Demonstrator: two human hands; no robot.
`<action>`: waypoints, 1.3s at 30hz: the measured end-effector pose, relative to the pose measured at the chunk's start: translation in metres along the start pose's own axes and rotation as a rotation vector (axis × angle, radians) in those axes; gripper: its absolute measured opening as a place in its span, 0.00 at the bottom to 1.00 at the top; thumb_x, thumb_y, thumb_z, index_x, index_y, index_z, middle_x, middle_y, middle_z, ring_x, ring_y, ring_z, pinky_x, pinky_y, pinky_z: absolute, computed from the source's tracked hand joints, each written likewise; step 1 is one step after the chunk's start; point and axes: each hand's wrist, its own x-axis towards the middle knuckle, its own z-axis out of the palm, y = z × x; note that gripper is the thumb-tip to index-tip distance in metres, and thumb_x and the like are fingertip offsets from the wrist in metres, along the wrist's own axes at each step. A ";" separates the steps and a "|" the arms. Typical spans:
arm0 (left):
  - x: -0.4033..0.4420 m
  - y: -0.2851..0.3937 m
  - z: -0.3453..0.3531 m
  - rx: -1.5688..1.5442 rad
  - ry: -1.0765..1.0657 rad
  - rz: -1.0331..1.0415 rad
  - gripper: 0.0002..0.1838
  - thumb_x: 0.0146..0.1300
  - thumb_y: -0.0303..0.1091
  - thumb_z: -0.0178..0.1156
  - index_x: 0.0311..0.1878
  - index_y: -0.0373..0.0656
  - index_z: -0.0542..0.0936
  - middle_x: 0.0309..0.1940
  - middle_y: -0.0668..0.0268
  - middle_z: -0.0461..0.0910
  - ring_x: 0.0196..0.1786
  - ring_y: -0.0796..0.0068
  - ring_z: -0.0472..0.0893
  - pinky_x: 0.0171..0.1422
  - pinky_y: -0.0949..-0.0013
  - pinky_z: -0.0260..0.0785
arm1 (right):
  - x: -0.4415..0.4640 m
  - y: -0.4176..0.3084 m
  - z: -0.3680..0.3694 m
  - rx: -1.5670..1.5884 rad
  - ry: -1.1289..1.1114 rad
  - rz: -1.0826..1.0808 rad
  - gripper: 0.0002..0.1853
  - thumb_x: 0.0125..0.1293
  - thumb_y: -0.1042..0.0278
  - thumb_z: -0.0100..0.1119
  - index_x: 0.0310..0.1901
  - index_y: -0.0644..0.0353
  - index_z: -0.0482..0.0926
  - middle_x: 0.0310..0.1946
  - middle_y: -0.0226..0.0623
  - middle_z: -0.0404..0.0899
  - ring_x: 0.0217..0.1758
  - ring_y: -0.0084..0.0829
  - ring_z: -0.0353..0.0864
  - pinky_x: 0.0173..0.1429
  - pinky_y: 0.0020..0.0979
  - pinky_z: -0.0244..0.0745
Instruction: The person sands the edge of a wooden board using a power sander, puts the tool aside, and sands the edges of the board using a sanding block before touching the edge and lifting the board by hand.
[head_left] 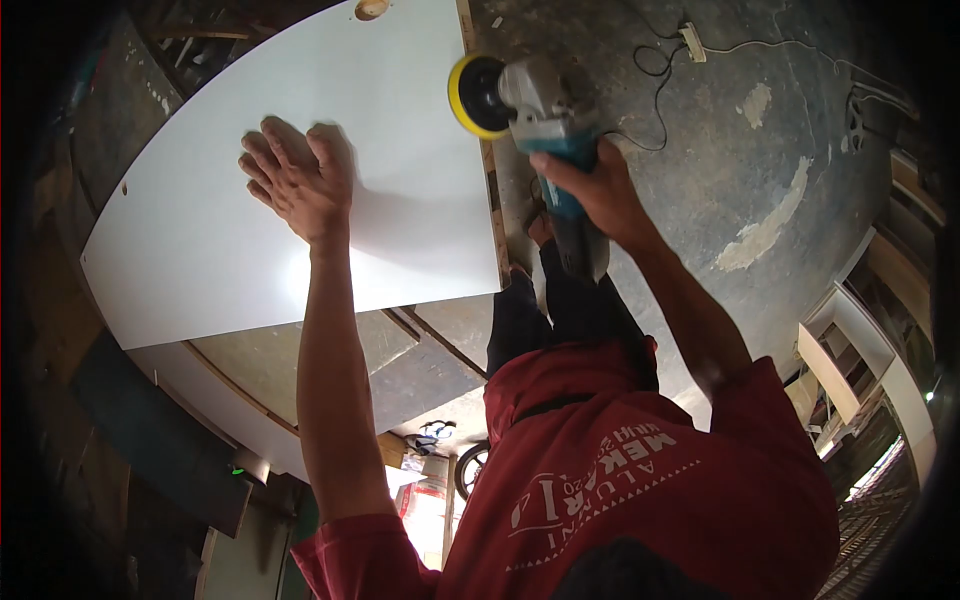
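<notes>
Left hand (298, 192): grip released, palm down on white panel (400, 240). Right hand (598, 195): grip clenched around angle sander (545, 110), yellow pad (464, 97) at panel edge; contact cannot be determined.

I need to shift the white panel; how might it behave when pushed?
The white panel is probably stiff: its broad face looks flat. Its sheen suggests slipperiness under the left hand. Its large span may make it awkward.

Beneath you a worn grey concrete floor (700, 200) with pale flaking patches (770, 215), to your right an open pale box-shaped wooden cabinet (850, 340), below you at the lower edge bright daylight (431, 510) through an opening, dark shadow around your view.
</notes>
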 end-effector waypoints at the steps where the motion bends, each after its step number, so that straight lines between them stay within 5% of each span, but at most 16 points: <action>1: 0.000 0.001 0.000 0.003 0.008 0.005 0.44 0.73 0.68 0.39 0.81 0.46 0.60 0.81 0.46 0.54 0.83 0.40 0.52 0.84 0.42 0.43 | 0.007 -0.005 -0.001 -0.049 -0.002 -0.048 0.24 0.64 0.53 0.74 0.51 0.64 0.82 0.38 0.33 0.83 0.41 0.24 0.83 0.47 0.29 0.78; 3: 0.000 0.000 0.001 0.009 0.009 0.014 0.44 0.72 0.68 0.39 0.81 0.46 0.60 0.81 0.45 0.55 0.82 0.41 0.52 0.84 0.42 0.44 | 0.011 -0.009 -0.003 -0.097 0.017 -0.043 0.27 0.63 0.48 0.73 0.51 0.65 0.83 0.38 0.33 0.83 0.42 0.24 0.83 0.47 0.29 0.78; 9: 0.002 0.002 -0.001 0.028 0.023 0.043 0.44 0.72 0.69 0.38 0.80 0.44 0.62 0.79 0.46 0.57 0.80 0.45 0.56 0.82 0.45 0.49 | -0.032 0.017 -0.001 0.047 -0.005 0.089 0.20 0.65 0.60 0.73 0.51 0.65 0.82 0.37 0.34 0.84 0.38 0.25 0.85 0.45 0.30 0.80; 14: 0.004 0.005 -0.006 0.037 0.049 0.123 0.38 0.69 0.63 0.42 0.68 0.40 0.68 0.65 0.48 0.66 0.63 0.49 0.66 0.67 0.48 0.59 | -0.088 0.034 0.016 0.025 0.027 0.098 0.28 0.59 0.58 0.78 0.56 0.66 0.80 0.44 0.40 0.87 0.47 0.29 0.87 0.53 0.34 0.82; 17: 0.003 0.003 -0.004 0.048 0.033 0.089 0.39 0.69 0.65 0.42 0.70 0.43 0.67 0.66 0.53 0.68 0.66 0.52 0.67 0.72 0.49 0.59 | -0.115 0.048 0.024 -0.029 0.046 0.094 0.31 0.57 0.57 0.79 0.57 0.66 0.79 0.47 0.42 0.87 0.49 0.32 0.87 0.56 0.37 0.81; 23: 0.003 0.000 -0.003 0.045 0.056 0.130 0.37 0.68 0.61 0.42 0.68 0.41 0.68 0.65 0.48 0.67 0.64 0.49 0.66 0.68 0.50 0.60 | -0.160 0.061 0.022 -0.069 0.051 0.195 0.34 0.57 0.56 0.78 0.60 0.68 0.77 0.52 0.45 0.85 0.54 0.33 0.86 0.60 0.37 0.80; 25: 0.003 -0.001 -0.002 0.041 0.066 0.130 0.37 0.68 0.61 0.42 0.68 0.40 0.68 0.65 0.48 0.67 0.64 0.49 0.66 0.68 0.49 0.59 | -0.161 0.063 0.022 -0.065 0.063 0.213 0.29 0.59 0.62 0.76 0.58 0.68 0.78 0.49 0.39 0.85 0.51 0.28 0.84 0.57 0.34 0.79; 32: 0.004 0.003 -0.005 0.036 0.026 0.106 0.38 0.69 0.61 0.42 0.71 0.38 0.68 0.68 0.45 0.66 0.67 0.46 0.65 0.69 0.47 0.59 | -0.108 0.041 0.020 -0.060 0.054 0.196 0.32 0.58 0.56 0.77 0.58 0.67 0.78 0.49 0.43 0.85 0.51 0.32 0.86 0.57 0.35 0.81; 34: 0.003 0.002 -0.003 0.031 0.060 0.121 0.39 0.69 0.61 0.43 0.72 0.38 0.67 0.69 0.44 0.65 0.68 0.44 0.65 0.70 0.46 0.58 | -0.087 0.031 0.018 -0.025 0.034 0.173 0.21 0.62 0.63 0.74 0.52 0.66 0.81 0.44 0.37 0.86 0.44 0.25 0.85 0.51 0.31 0.80; 39: 0.002 -0.001 0.001 0.039 0.096 0.106 0.41 0.70 0.62 0.43 0.75 0.38 0.65 0.73 0.40 0.63 0.72 0.38 0.62 0.75 0.43 0.54 | -0.043 0.016 0.009 0.039 0.037 0.078 0.21 0.64 0.58 0.73 0.51 0.65 0.81 0.38 0.35 0.84 0.39 0.25 0.85 0.45 0.30 0.80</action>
